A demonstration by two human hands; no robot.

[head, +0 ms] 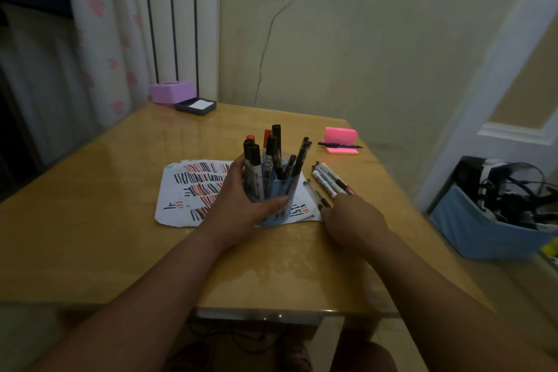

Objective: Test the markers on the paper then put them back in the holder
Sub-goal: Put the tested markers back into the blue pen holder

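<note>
Table [90, 235]: a glossy wooden top fills the middle of the frame, and both your forearms reach onto it from the bottom edge.
Paper [178, 193]: a white sheet covered in black and red test strokes lies at centre frame, partly under the holder and your left hand.
Holder [282, 190]: a blue cup stands on the paper at centre, packed with upright black and red markers [265, 154].
Left hand [241, 202]: your fingers and thumb wrap round the holder from its left and near side, gripping it.
Right hand [350, 217]: it rests just right of the holder, knuckles up, fingertips at the near ends of the loose pens; whether they pinch one, you cannot tell from here.
Loose pens [329, 181]: several lie side by side on the table, right of the holder, running toward the upper left.
Pink notes [341, 140]: a pad at upper right of the table, one black pen across it.
</note>
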